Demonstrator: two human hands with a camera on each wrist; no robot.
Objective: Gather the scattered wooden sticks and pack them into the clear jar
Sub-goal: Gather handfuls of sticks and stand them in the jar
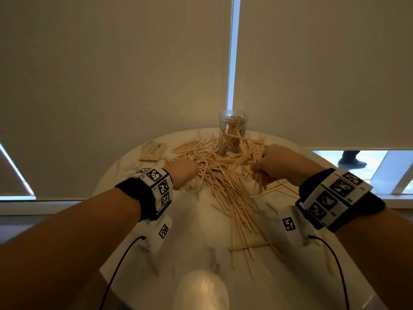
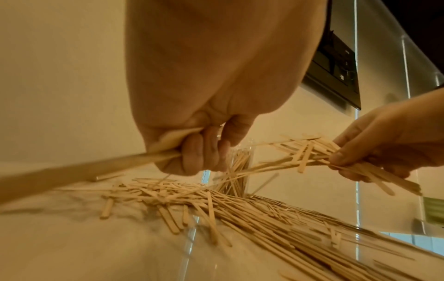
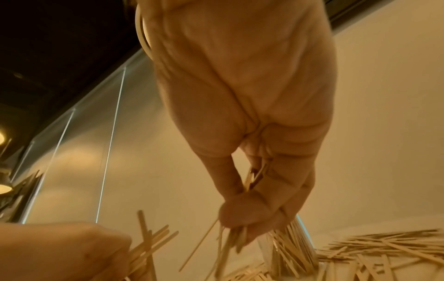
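A clear jar (image 1: 232,130) stands upright at the far middle of the round marble table (image 1: 201,242), partly filled with wooden sticks. A big heap of loose sticks (image 1: 223,175) spreads from the jar toward me. My left hand (image 1: 182,173) hovers at the heap's left edge, its curled fingers (image 2: 204,150) gripping a small bunch of sticks (image 2: 96,167). My right hand (image 1: 279,164) is over the heap's right side, just right of the jar, and holds a larger bundle of sticks (image 2: 312,155) between thumb and fingers (image 3: 247,214). The jar (image 3: 288,243) shows behind that bundle.
A flat packet of sticks (image 1: 154,151) lies at the table's far left. A pale rounded object (image 1: 201,289) sits at the near edge. Roller blinds (image 1: 111,86) hang right behind the table. Cables trail from both wrist bands.
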